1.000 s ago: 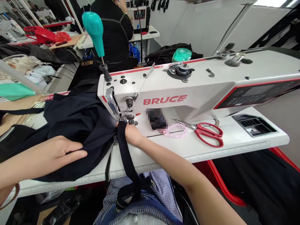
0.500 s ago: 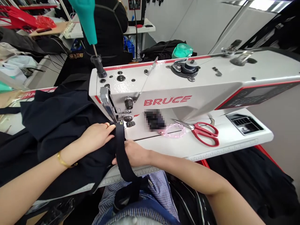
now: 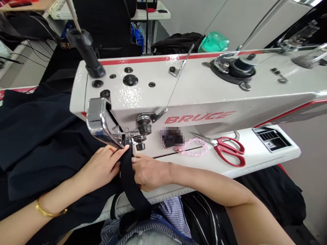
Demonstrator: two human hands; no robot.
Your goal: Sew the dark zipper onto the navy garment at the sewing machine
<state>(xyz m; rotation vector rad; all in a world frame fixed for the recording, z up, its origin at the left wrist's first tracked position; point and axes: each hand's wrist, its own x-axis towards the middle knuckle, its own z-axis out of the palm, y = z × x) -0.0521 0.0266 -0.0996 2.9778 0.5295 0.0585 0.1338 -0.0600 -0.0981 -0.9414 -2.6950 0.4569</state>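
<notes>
At the needle area [image 3: 125, 139]: strap end in place, long tail loose

Close beside it, our left hand [image 3: 102, 166] lies along the left edge of a dark strap [image 3: 127, 180], index fingertip touching near the top; our right hand [image 3: 152, 172] curls at the right edge, fingertips hidden, so we cannot tell what it grips; the two hands stand just apart, the strap between them. The strap's upper end reaches the needle area of the sewing machine [image 3: 204, 92]; its lower length drops over the edge of the white table [image 3: 255, 154] toward our checked apron [image 3: 176, 212]; dark cloth [image 3: 51, 136] spreads to the left. We judge the positioning to be under way; the stitches are hidden, so we cannot tell how much is sewn; the long free tail suggests work remains. Farther out, red scissors [image 3: 220, 144] lie near a pink beaded loop [image 3: 195, 154], both out of our hands; behind the machine sits a teal container [image 3: 214, 41].
</notes>
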